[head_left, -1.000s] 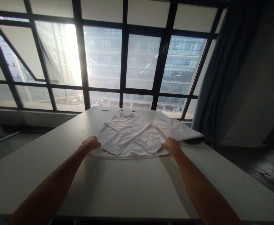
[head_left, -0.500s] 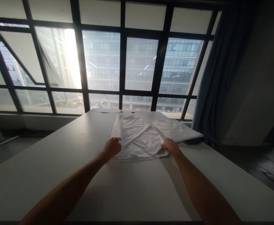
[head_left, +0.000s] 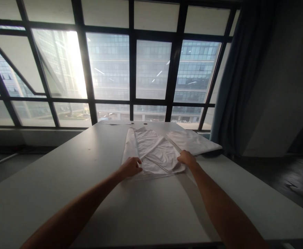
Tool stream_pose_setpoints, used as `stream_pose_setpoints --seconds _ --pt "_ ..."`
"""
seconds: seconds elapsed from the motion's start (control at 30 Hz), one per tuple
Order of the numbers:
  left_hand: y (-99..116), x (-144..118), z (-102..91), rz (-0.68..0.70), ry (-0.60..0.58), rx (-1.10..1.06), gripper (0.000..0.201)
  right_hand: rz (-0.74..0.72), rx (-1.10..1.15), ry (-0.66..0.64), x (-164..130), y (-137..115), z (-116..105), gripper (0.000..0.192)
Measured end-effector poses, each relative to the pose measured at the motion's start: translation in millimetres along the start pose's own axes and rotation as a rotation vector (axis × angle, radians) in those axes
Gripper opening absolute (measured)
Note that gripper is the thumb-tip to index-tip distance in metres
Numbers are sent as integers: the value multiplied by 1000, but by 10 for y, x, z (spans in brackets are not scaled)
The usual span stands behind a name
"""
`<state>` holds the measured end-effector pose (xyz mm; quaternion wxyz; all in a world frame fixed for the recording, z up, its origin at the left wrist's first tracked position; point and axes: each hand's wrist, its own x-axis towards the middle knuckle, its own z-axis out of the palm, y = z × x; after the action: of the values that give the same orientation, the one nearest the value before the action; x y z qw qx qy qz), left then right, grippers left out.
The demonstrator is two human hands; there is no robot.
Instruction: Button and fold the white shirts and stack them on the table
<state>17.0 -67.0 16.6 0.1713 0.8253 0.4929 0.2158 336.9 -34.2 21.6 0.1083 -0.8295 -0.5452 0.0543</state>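
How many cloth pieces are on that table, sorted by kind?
White garment being folded under both hands: 1
Folded white cloth lying beside it at the right: 1
Total: 2

Fingertips of right hand (head_left: 187,159) hidden under white garment (head_left: 154,152)

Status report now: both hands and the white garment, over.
Left hand and right hand press near corners of white wrinkled garment, partly folded on grey table. Flat white fabric piece touches its right side.
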Motion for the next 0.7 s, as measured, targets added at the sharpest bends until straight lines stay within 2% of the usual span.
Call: stream_pose_setpoints --seconds 0.07,0.1,0.17,0.23,0.27,0.37,0.5,0.7 --pt "-84 35 -35 -57 -132 -97 25 -7 5 4 -15 -6 -27 44" --pt "-139 53 -59 -63 -145 -137 29 -9 12 8 -22 -9 -42 43" --pt "-275 77 -106 -2 -72 -143 38 -23 35 21 -34 -17 -70 40" --pt "-431 72 -128 112 32 -32 41 -48 76 47 -37 -30 -94 38" --pt "-508 60 -122 160 46 51 45 -67 103 64 -38 -42 -104 38" --pt "-679 15 -48 193 -55 255 61 -160 195 113 -68 -136 -125 39" --pt "-715 -3 39 165 -163 310 63 -335 281 154 -261 -436 -86 40" --pt "-642 -18 8 166 -143 304 62 -581 196 112 -741 -964 175 42"
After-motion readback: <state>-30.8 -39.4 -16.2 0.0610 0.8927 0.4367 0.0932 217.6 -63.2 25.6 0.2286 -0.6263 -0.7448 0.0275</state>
